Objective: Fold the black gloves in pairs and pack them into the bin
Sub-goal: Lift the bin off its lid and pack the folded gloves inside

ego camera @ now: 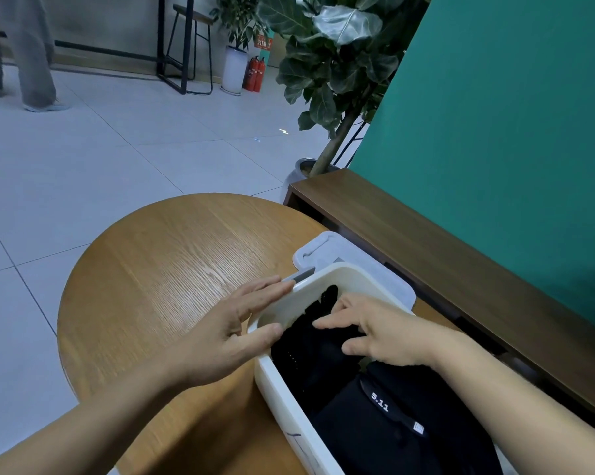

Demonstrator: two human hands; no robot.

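Surface of round light wood fills the middle of our view. On its right part stands the white bin, and a white lid lies flat under its far end. Inside the bin we see the black gloves packed against the left wall, and nearer to us more black fabric with a tag printed 5.11. Our left hand lies against the outside of the bin wall, fingers straight, thumb over the rim, grip released. Our right hand is inside the bin, its spread fingers pressing on the gloves, grip also released.
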